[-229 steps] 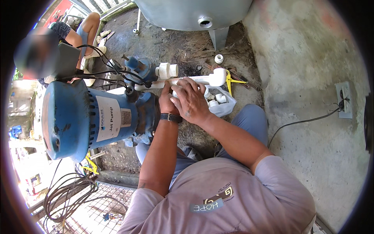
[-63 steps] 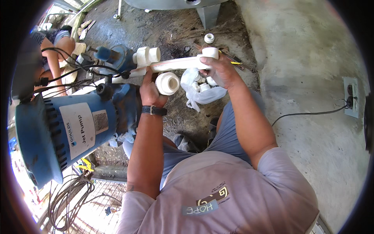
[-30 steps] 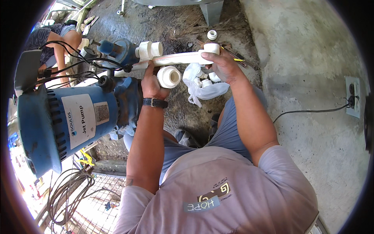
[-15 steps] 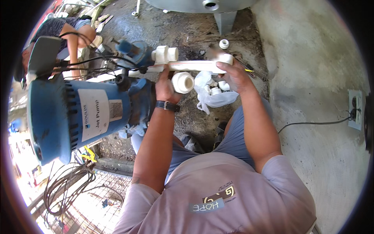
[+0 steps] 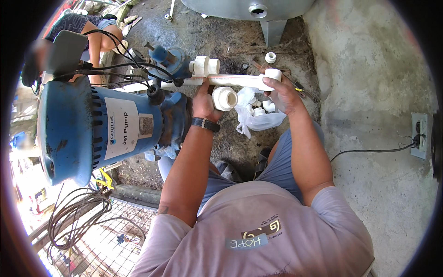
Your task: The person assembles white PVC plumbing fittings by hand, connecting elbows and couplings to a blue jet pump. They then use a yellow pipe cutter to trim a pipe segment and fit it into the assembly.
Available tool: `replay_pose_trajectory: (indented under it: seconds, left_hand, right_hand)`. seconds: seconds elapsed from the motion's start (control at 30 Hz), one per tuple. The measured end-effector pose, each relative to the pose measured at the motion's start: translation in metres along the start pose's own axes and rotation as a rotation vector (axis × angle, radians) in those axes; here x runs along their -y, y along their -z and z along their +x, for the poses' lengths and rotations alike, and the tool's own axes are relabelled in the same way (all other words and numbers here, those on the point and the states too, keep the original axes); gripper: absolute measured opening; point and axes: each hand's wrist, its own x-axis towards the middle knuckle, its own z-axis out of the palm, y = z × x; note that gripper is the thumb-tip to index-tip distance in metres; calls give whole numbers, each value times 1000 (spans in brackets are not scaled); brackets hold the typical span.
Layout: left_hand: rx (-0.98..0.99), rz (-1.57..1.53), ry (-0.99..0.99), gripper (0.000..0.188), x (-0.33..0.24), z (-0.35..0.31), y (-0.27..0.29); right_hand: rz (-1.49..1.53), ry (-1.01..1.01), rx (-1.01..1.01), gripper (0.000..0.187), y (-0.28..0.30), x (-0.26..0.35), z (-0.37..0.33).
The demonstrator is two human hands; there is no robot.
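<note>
A long white plastic pipe (image 5: 235,80) runs crosswise in front of me. My left hand (image 5: 204,102) grips it from the near side; most of its fingers are hidden below. Close to that palm is a white union fitting (image 5: 224,99) with a ribbed collar, its round opening toward the right. At the pipe's right end sits a white elbow (image 5: 270,79), and my right hand (image 5: 284,94) is closed around it, thumb on the near side. Another white union fitting (image 5: 204,66) stands just beyond the pipe, near the blue pump (image 5: 124,129).
A clear plastic bag (image 5: 258,121) with several white fittings lies on the wet floor. Farther off are a loose white fitting (image 5: 270,57) and a grey tank (image 5: 249,9). Another person (image 5: 94,44) bends at the far left. Coiled cable (image 5: 69,226) lies near left; a concrete wall (image 5: 369,92) rises right.
The whole view has shifted slightly, so the pump and fittings appear farther right. My right fingers, blurred before around the elbow, now show more clearly. Both hands keep their places on the pipe and elbow.
</note>
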Motion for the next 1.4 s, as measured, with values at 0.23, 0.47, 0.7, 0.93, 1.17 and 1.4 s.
replay_pose_trajectory:
  seconds: [0.23,0.47,0.7,0.93,1.17,1.4]
  left_hand:
    - [-20,47,-19,36,1,1,2]
    - [-36,70,-38,35,0,-1,-2]
    - [-24,36,-10,34,0,0,-1]
    - [-19,57,-29,33,2,3,2]
    - [-16,43,-47,32,3,2,1]
    - [74,36,101,28,8,-3,-11]
  right_hand:
    - [-6,41,21,29,2,-4,3]
    - [-33,42,-2,29,-1,-2,3]
    - [-30,50,-13,31,-1,-2,3]
    - [-20,38,11,34,2,-4,4]
    - [-69,85,-61,42,-4,-3,1]
    - [-140,70,-126,53,-4,-4,1]
